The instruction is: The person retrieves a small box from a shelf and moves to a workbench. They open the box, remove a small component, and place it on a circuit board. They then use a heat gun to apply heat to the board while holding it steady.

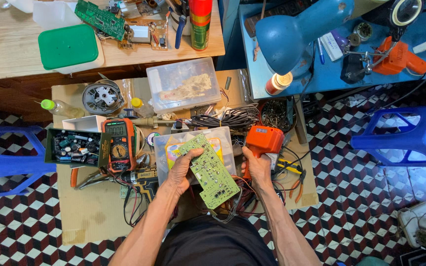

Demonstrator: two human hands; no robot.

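Just in front of the clear plastic box [193, 143], the left hand [181, 172] grips a green circuit board [210, 171] by its edge, tilted. Right of the board, the right hand [258, 167] clasps an orange soldering gun [263, 140], whose tip is hidden, so the soldering looks not yet begun.

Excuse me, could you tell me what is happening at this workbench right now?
A person sits over a cluttered low board on the floor. Their left hand holds a light green circuit board tilted above a clear plastic box. Their right hand grips the handle of an orange soldering gun, its tip not in view. An orange multimeter and a tray of small parts lie to the left.
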